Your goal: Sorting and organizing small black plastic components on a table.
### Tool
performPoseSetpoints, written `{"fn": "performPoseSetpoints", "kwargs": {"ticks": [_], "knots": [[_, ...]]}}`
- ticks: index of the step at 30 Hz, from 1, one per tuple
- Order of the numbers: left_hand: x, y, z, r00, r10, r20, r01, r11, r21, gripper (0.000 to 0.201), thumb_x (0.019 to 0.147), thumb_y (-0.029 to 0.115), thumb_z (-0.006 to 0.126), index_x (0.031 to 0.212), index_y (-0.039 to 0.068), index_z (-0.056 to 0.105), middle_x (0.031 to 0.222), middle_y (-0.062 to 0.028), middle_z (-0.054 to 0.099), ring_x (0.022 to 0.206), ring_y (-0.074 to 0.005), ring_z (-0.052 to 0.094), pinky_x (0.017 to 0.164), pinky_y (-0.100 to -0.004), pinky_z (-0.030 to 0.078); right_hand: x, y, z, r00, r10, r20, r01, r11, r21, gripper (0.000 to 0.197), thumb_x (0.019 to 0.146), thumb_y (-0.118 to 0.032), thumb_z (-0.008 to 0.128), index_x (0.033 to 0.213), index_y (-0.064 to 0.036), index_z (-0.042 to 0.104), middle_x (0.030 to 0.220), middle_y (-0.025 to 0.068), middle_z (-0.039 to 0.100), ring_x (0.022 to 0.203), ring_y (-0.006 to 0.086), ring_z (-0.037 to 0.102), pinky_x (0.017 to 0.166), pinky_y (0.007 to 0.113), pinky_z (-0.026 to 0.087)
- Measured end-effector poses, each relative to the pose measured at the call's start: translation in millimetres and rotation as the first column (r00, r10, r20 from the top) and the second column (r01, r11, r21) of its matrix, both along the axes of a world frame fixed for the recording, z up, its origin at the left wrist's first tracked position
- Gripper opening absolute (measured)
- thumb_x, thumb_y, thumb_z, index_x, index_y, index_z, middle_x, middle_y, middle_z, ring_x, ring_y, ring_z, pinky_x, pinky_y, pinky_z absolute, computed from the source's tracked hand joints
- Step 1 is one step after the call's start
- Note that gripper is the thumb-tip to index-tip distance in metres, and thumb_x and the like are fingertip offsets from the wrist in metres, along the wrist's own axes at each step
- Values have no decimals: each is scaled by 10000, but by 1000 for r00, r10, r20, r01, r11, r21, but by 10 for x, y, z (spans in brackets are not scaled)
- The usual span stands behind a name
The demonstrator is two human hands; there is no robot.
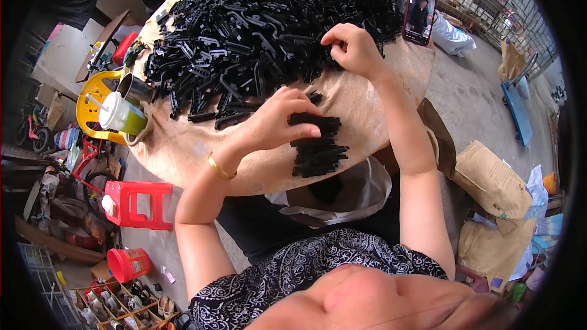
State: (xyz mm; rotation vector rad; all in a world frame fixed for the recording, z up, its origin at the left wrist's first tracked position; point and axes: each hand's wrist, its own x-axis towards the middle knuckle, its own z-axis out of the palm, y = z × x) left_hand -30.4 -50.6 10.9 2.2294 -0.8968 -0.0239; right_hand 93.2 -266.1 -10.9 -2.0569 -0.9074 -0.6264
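A big heap of slim black plastic pieces (pixel 244 30) covers the far side of the round cloth-covered table (pixel 183 159). Near the table's front edge lies a neat stack of the same black pieces (pixel 321 159), side by side. My left hand (pixel 278 119) is closed round the far part of this stack, thumb on the near side and fingers on the far side. Over the right edge of the heap, my right hand (pixel 354 52) is raised with its fingers curled in. Whether a piece is between those fingers, I cannot make out.
A phone (pixel 419 15) stands upright at the table's right edge. On the left, a lidded cup with a straw (pixel 119 116) hangs beside a yellow chair (pixel 92 104). An open white bag (pixel 342 201) is under the front edge. A red stool (pixel 143 205) stands lower left.
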Motion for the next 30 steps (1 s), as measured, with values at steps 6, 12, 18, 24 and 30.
{"fn": "performPoseSetpoints", "kwargs": {"ticks": [6, 12, 18, 24, 30], "knots": [[633, -32, 50, 728, 224, 647, -352, 933, 73, 279, 710, 48, 665, 988, 40, 635, 1020, -109, 584, 940, -293, 541, 798, -373, 467, -111, 115, -97, 985, -27, 173, 93, 916, -391, 251, 661, -56, 651, 896, -129, 696, 977, 54, 585, 971, 241, 528, 827, 356, 462], [951, -186, -45, 676, 152, 721, -497, 816, 295, 351, 680, 73, 670, 1007, 55, 544, 960, -104, 549, 911, -291, 541, 777, -387, 473, -185, 158, -73, 985, -15, 172, 101, 859, -502, 294, 634, -136, 740, 926, -123, 704, 982, 42, 572, 1013, 228, 507, 851, 360, 404], [857, -32, -90, 615, 348, 708, -572, 814, 96, 364, 722, 65, 642, 1071, 79, 542, 911, -103, 556, 890, -287, 566, 726, -390, 496, -201, 186, -76, 970, 49, 237, 81, 856, -510, 207, 622, -124, 736, 825, -143, 702, 926, 9, 583, 957, 210, 530, 820, 354, 408], [632, 218, 137, 598, 636, 488, -593, 761, -264, 164, 830, 110, 667, 979, 39, 664, 820, -96, 635, 634, -174, 629, 586, -280, 496, -270, 272, -81, 925, 335, 177, -230, 868, -440, 185, 627, -103, 711, 808, -132, 689, 896, -3, 581, 927, 206, 539, 772, 357, 429], [482, 358, -33, 804, 377, -460, -594, 550, -587, 290, 909, 105, 584, 1111, -103, 575, 981, -121, 619, 803, -175, 649, 749, -280, 572, -292, 372, -174, 948, 317, 35, -244, 792, -560, 189, 721, -151, 699, 908, -138, 708, 853, 22, 627, 893, 205, 559, 765, 342, 452]]}}
